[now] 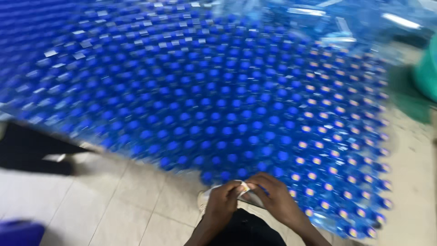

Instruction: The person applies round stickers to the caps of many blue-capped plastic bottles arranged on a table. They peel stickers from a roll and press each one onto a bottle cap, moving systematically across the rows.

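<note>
hands together pinching thin, seemingly glossy label strip | round blue-capped plastic bottles

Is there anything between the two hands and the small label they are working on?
Nothing visible. The left hand and right hand both touch the small label directly, pinching it between them, just in front of the blue-capped bottles standing on the tiled floor.

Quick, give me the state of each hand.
Left hand: closed, pinching a small label.
Right hand: closed, pinching the same label.
</note>
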